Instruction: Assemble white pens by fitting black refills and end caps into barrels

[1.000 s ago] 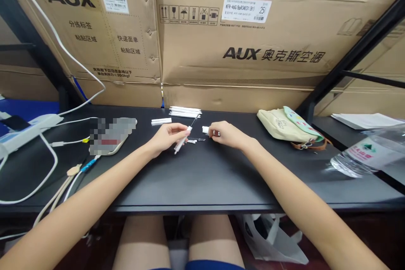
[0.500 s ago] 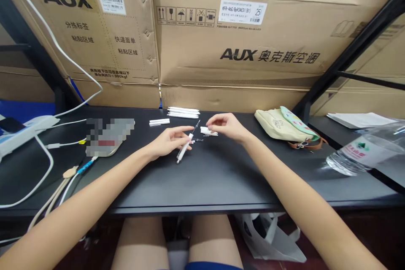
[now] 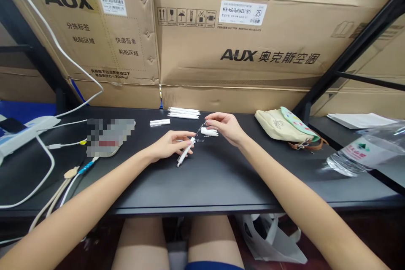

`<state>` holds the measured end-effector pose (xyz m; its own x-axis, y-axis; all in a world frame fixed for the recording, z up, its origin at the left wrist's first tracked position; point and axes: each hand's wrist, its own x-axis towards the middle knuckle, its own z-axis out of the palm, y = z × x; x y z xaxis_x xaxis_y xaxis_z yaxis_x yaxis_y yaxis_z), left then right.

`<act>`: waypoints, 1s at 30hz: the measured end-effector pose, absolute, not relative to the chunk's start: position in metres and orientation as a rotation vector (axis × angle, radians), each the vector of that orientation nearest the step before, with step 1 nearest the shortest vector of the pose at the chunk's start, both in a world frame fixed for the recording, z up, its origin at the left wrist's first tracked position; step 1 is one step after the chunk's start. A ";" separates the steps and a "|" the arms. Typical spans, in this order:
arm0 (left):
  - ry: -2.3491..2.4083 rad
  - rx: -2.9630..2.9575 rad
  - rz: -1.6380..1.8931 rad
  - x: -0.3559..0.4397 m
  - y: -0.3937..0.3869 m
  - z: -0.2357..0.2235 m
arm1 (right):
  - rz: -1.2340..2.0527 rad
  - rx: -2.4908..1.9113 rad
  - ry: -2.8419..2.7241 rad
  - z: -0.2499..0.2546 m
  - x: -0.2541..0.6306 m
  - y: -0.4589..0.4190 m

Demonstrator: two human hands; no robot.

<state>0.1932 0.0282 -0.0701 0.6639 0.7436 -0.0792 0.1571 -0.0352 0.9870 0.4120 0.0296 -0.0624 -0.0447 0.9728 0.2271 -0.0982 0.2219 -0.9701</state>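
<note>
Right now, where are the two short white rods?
In the head view, the short white rods lie on the black desk, just left of the longer white bundle and beyond the left hand.

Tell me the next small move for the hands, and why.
Probably the right hand should pinch the thin dark tip of the white plastic tube: its fingertips sit just beside that tip, and the left hand seems to hold the tube steady.
</note>
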 end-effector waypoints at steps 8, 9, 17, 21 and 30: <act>0.773 1.563 0.550 0.193 0.027 -0.068 | 1.102 -0.931 -1.254 -0.066 0.409 0.030; 0.772 1.565 0.549 0.193 0.027 -0.068 | 1.096 -0.928 -1.255 -0.067 0.409 0.030; 0.778 1.578 0.546 0.193 0.028 -0.069 | 1.160 -0.933 -1.459 -0.069 0.411 0.030; 0.792 1.550 0.580 0.194 0.027 -0.066 | 1.033 -1.071 -1.334 -0.074 0.429 0.045; 0.801 1.544 0.586 0.194 0.026 -0.065 | 0.490 -1.503 -1.676 -0.103 0.455 0.073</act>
<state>0.1943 0.0262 -0.0655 0.6311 0.7714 -0.0821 0.1545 -0.0213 0.9878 0.4547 0.0726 -0.1031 0.0415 0.9503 0.3087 0.6339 0.2138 -0.7433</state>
